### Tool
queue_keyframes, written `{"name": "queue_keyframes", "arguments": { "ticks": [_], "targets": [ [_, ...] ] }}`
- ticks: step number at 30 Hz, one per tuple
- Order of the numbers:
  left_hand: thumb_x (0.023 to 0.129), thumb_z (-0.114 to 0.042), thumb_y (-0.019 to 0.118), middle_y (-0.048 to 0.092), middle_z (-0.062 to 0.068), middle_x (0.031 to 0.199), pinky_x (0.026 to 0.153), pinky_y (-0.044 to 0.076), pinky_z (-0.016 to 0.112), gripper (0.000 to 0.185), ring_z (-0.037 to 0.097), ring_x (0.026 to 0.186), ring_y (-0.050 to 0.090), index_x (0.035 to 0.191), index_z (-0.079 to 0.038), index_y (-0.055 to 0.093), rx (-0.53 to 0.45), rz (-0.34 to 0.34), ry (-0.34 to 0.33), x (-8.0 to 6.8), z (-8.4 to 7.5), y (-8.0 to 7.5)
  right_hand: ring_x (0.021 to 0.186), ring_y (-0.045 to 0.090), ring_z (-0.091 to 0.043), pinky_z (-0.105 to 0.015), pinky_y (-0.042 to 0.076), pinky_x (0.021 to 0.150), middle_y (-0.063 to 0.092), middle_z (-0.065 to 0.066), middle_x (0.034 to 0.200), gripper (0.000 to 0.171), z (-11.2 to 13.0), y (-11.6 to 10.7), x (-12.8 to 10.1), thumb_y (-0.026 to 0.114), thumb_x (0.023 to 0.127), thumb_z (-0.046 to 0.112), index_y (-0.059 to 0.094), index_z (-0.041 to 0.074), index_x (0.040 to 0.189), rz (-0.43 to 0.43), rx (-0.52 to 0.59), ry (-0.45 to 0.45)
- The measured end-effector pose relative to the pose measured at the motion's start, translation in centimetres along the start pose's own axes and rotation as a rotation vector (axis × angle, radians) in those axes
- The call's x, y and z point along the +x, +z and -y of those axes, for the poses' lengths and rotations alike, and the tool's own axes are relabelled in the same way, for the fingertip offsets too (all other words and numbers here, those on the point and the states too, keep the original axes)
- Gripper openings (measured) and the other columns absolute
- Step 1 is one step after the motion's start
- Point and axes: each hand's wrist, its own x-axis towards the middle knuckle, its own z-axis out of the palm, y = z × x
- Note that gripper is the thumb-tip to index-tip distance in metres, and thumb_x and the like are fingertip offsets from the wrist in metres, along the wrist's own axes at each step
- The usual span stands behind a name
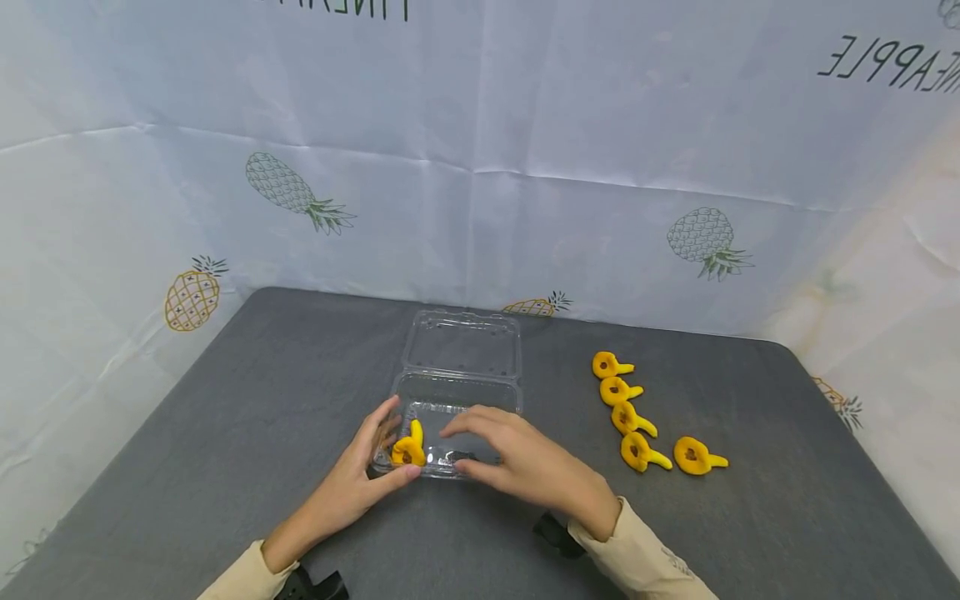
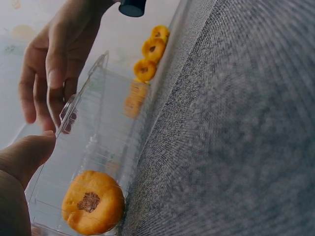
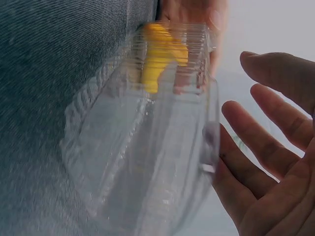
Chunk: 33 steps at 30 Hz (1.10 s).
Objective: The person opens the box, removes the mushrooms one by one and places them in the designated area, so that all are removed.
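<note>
A clear plastic clamshell box point(image 1: 457, 400) stands on the table with its lid point(image 1: 463, 346) folded back. Inside its front left corner lies a yellow mushroom-shaped piece point(image 1: 408, 451), with a round cap, a brown centre and a stalk. My left hand point(image 1: 358, 467) holds that corner, thumb along the front rim and fingers at the left wall. Over the box's right half hovers my right hand point(image 1: 517, 454), fingers loosely bent and apart with nothing between them. In the right wrist view, its fingers point(image 3: 246, 132) spread beside the box wall.
To the right of the box, several similar yellow mushroom-shaped pieces point(image 1: 625, 417) lie in a slanting column, and one more piece point(image 1: 693, 457) sits beside the lowest. The dark grey table point(image 1: 300, 375) ends at a pineapple-printed curtain point(image 1: 420, 233) behind.
</note>
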Motion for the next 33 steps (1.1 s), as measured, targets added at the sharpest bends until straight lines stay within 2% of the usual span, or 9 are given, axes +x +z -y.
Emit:
{"name": "queue_keyframes", "arguments": {
  "ticks": [3, 11, 17, 24, 28, 33],
  "targets": [
    [0.095, -0.024, 0.068, 0.019, 0.023, 0.163, 0.112, 0.034, 0.065, 0.087, 0.045, 0.146, 0.031, 0.159, -0.013, 0.010, -0.004, 0.001, 0.013, 0.0, 0.0, 0.0, 0.121, 0.058, -0.010, -0.031, 0.051, 0.104, 0.063, 0.005, 0.128, 0.037, 0.1, 0.3, 0.7, 0.070, 0.094, 0.022, 0.063, 0.013, 0.129, 0.026, 0.003, -0.001],
    [0.095, -0.025, 0.068, 0.018, 0.022, 0.163, 0.113, 0.034, 0.063, 0.088, 0.044, 0.147, 0.030, 0.159, -0.013, 0.010, -0.006, 0.008, 0.013, 0.0, 0.2, 0.0, 0.121, 0.058, -0.010, -0.032, 0.052, 0.103, 0.063, 0.004, 0.129, 0.036, -0.3, 1.3, 2.2, 0.069, 0.095, 0.022, 0.063, 0.014, 0.130, 0.068, -0.089, -0.016],
    [0.095, -0.022, 0.067, 0.017, 0.023, 0.163, 0.112, 0.033, 0.067, 0.087, 0.045, 0.147, 0.029, 0.159, -0.011, 0.009, -0.020, 0.015, 0.022, 0.0, 0.2, -0.1, 0.123, 0.058, -0.012, -0.027, 0.052, 0.102, 0.062, 0.001, 0.133, 0.040, -0.4, 1.7, 3.4, 0.068, 0.095, 0.020, 0.061, 0.014, 0.134, 0.116, -0.080, -0.037],
    [0.096, -0.023, 0.066, 0.015, 0.022, 0.164, 0.111, 0.031, 0.071, 0.087, 0.045, 0.147, 0.027, 0.160, -0.013, 0.008, -0.025, 0.025, 0.008, -0.1, 0.1, -0.2, 0.136, 0.050, -0.013, -0.028, 0.044, 0.113, 0.057, -0.003, 0.143, 0.043, -0.4, 2.4, 5.0, 0.065, 0.096, 0.007, 0.058, 0.012, 0.137, 0.207, -0.059, -0.062],
    [0.096, -0.023, 0.066, 0.015, 0.021, 0.164, 0.111, 0.030, 0.072, 0.086, 0.044, 0.148, 0.027, 0.160, -0.015, 0.008, -0.024, 0.024, 0.005, -0.1, 0.1, -0.2, 0.134, 0.051, -0.012, -0.025, 0.045, 0.110, 0.057, -0.002, 0.142, 0.045, -0.6, 2.7, 5.5, 0.062, 0.095, -0.001, 0.058, 0.013, 0.138, 0.233, -0.062, -0.085],
    [0.096, -0.022, 0.066, 0.024, 0.022, 0.162, 0.112, 0.032, 0.067, 0.086, 0.041, 0.147, 0.031, 0.160, -0.015, 0.009, -0.009, 0.014, 0.016, -0.1, 0.2, -0.2, 0.132, 0.053, -0.015, -0.027, 0.046, 0.109, 0.059, -0.003, 0.141, 0.051, -0.8, 2.9, 5.8, 0.056, 0.093, -0.010, 0.059, 0.013, 0.137, 0.239, -0.042, -0.142]
  ]
}}
